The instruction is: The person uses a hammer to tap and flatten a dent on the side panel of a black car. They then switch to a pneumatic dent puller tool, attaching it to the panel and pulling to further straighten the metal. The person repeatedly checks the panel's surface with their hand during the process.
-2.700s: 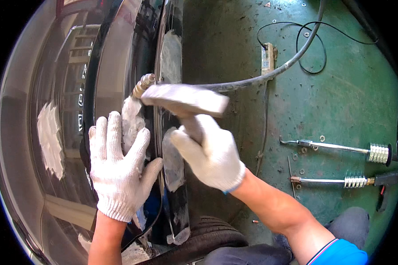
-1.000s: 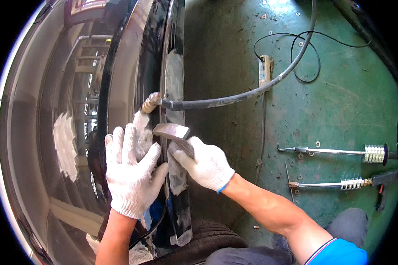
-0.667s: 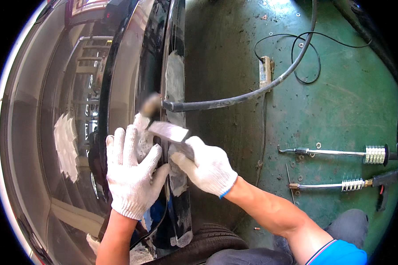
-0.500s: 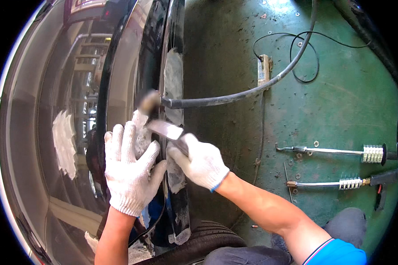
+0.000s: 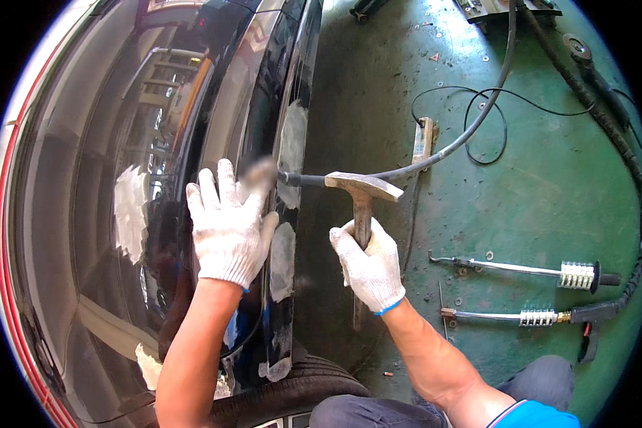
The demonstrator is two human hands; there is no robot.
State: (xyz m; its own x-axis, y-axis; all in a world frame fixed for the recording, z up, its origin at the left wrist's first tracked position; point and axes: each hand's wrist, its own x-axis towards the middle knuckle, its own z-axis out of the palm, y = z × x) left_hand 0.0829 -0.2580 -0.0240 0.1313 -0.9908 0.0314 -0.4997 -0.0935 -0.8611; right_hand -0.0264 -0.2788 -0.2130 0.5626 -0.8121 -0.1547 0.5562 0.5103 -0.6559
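Note:
My left hand [image 5: 230, 228], in a white knit glove, lies on the dark car's side panel [image 5: 225, 146] with fingers spread, and holds nothing. Just beyond its fingertips a blurred, rounded piece [image 5: 260, 177] sits against the panel, at the end of a thick grey cable [image 5: 464, 118]; its kind cannot be made out. To the right, off the car, my gloved right hand [image 5: 371, 267] is closed round the handle of a hammer [image 5: 364, 187]. The hammer's metal head points away from me, above the cable. Bare sanded patches [image 5: 282, 260] show along the car's lower edge.
On the green floor [image 5: 521, 207] at right lie a slide hammer [image 5: 506, 267] and a pistol-grip slide-hammer tool [image 5: 488, 314]. A small block-shaped box [image 5: 422, 141] with a thin looped black cord lies farther off. A tyre [image 5: 289, 392] is near my knees.
My right hand has drawn the hammer back from the car's edge, to the right. The left hand has slid forward over the bare patch toward the blurred piece. The whole view has shifted slightly.

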